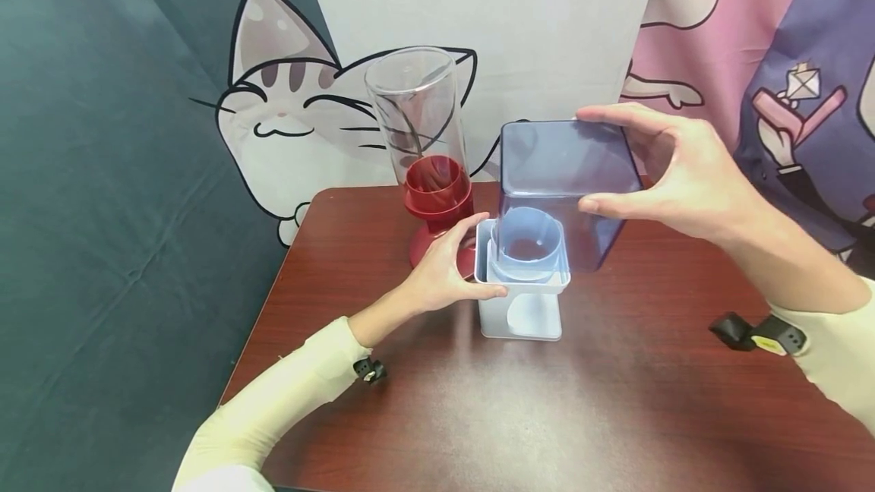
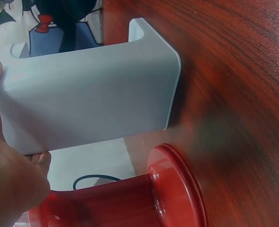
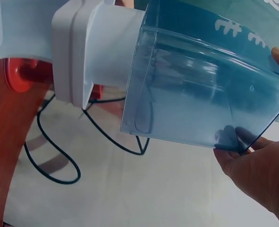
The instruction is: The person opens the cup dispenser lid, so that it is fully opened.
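A white dispenser base (image 1: 502, 319) stands upright on the table, with a round collar (image 1: 526, 272) inside its square top rim. My left hand (image 1: 440, 272) grips that base near the top, thumb in front and fingers behind. In the left wrist view the same hand (image 2: 16, 182) lies against the base's wall (image 2: 92, 94). With its closed end between thumb and fingers, my right hand (image 1: 704, 181) holds a see-through blue square container (image 1: 567, 158), tilted over the base. In the right wrist view the container's (image 3: 191, 104) near edge overlaps the collar; whether they touch I cannot tell.
Just behind and left of the base stands a red pedestal (image 1: 440, 200) bearing a tall clear cylinder (image 1: 420, 112). The brown wooden table (image 1: 410, 401) ends at the left near a dark green curtain (image 1: 102, 249). A cartoon cat cloth (image 1: 287, 150) hangs behind.
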`<state>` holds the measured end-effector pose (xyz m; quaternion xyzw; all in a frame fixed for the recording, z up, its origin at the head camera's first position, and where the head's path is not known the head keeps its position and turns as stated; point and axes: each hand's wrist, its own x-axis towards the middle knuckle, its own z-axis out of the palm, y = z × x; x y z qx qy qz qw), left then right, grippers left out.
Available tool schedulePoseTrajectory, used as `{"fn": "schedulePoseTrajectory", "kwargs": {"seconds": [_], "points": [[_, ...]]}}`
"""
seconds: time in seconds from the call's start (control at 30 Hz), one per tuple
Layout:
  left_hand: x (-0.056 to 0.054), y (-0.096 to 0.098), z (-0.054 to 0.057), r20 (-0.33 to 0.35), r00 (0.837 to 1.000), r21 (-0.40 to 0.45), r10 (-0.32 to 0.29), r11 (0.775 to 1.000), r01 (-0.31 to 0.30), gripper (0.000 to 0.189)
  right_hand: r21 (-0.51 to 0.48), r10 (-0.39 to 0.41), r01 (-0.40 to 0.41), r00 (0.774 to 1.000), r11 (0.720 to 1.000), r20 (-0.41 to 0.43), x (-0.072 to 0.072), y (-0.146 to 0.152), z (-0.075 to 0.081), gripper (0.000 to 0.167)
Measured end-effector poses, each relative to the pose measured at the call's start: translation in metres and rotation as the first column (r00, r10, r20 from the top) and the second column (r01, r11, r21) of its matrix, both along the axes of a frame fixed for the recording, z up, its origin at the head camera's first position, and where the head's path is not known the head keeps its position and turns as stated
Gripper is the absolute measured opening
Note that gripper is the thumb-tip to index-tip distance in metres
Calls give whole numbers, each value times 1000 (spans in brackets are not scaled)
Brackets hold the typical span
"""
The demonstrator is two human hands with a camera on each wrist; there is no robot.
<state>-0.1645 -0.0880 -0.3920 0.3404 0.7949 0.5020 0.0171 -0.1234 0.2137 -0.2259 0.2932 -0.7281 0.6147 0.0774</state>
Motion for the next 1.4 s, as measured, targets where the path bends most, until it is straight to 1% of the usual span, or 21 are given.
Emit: {"fn": "schedulePoseTrajectory", "kwargs": {"seconds": [0.13,0.27,0.3,0.4,0.53,0.7,0.83,0.9,0.97,1.03,1.1,1.13,1.17,1.23,1.33,1.4], "points": [[0,-1,1,-2,1000,6,-1,1000,1,105,-107,56,-54,998,993,17,0,9,3,81],[2,-2,1,-11,1000,-4,10,1000,-10,104,-174,85,-80,996,982,21,0,20,4,82],[2,-2,1,-12,1000,-7,11,1000,-11,104,-181,81,-76,997,980,19,0,22,4,82],[2,-2,1,-6,1000,-14,12,1000,-12,104,-183,34,-30,999,983,20,1,30,4,80],[3,-2,1,7,1000,-15,11,1000,-11,103,-198,-5,10,1000,980,27,0,39,0,79],[3,-2,1,10,1000,-14,12,1000,-11,103,-254,-14,25,999,967,45,-2,53,-7,77],[3,-2,2,8,1000,-14,11,1000,-11,104,-282,-72,85,996,956,54,-4,64,-12,74],[3,-2,2,6,1000,-16,12,1000,-12,104,-259,-131,143,989,955,62,-5,69,-14,73],[3,-2,1,4,1000,-18,12,1000,-12,103,-190,-216,224,975,956,62,-5,74,-16,73],[2,-1,1,0,1000,-18,12,1000,-12,103,-107,-294,299,954,948,55,-6,77,-18,73],[3,-2,1,-3,1000,-18,11,1000,-11,103,-7,-370,371,928,929,34,-7,81,-21,73],[3,-2,1,-5,1000,-18,11,1000,-11,104,24,-390,389,921,921,27,-7,83,-23,73],[3,-2,1,-6,1000,-18,10,1000,-11,104,41,-399,398,916,916,26,-9,85,-25,72],[3,-2,1,-7,1000,-17,9,1000,-9,104,98,-433,430,901,897,8,-11,88,-29,72],[3,-2,1,-6,1000,-16,7,1000,-7,104,146,-472,467,882,872,-1,-15,93,-36,74],[2,-2,1,-3,1000,-13,6,1000,-6,104,201,-519,514,854,834,-34,-17,97,-41,76]]}}
